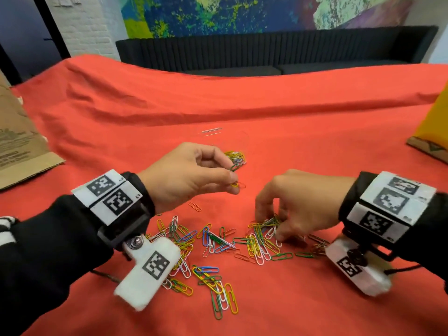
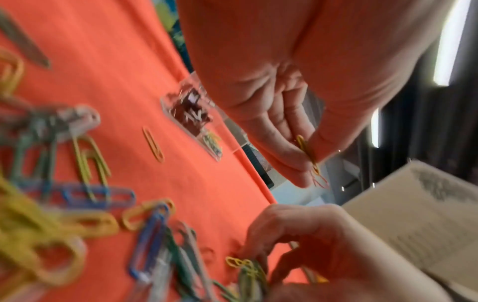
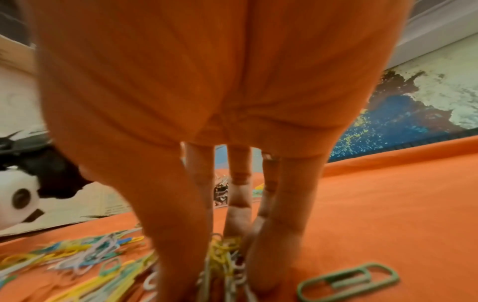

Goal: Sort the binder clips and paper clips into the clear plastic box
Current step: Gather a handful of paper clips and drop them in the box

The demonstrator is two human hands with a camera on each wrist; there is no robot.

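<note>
Loose coloured paper clips [image 1: 218, 246] lie scattered on the red cloth [image 1: 315, 141] in front of me. My left hand [image 1: 234, 180] hovers above the cloth and pinches a few yellow and red paper clips [image 2: 309, 155] between thumb and fingers, just short of the clear plastic box [image 1: 230, 144]. The box [image 2: 192, 116] holds dark binder clips in one compartment and coloured paper clips [image 1: 236, 156] in another. My right hand [image 1: 271, 224] reaches down with curled fingers [image 3: 279, 235] gathered round a bunch of paper clips [image 3: 222, 253] on the cloth.
A brown paper bag [image 1: 17, 146] lies at the left edge and a yellow object on cardboard [image 1: 434, 127] at the right. A fold in the cloth runs across behind the box. A single green clip [image 3: 346, 280] lies right of my right hand. A black sofa [image 1: 266, 49] stands beyond.
</note>
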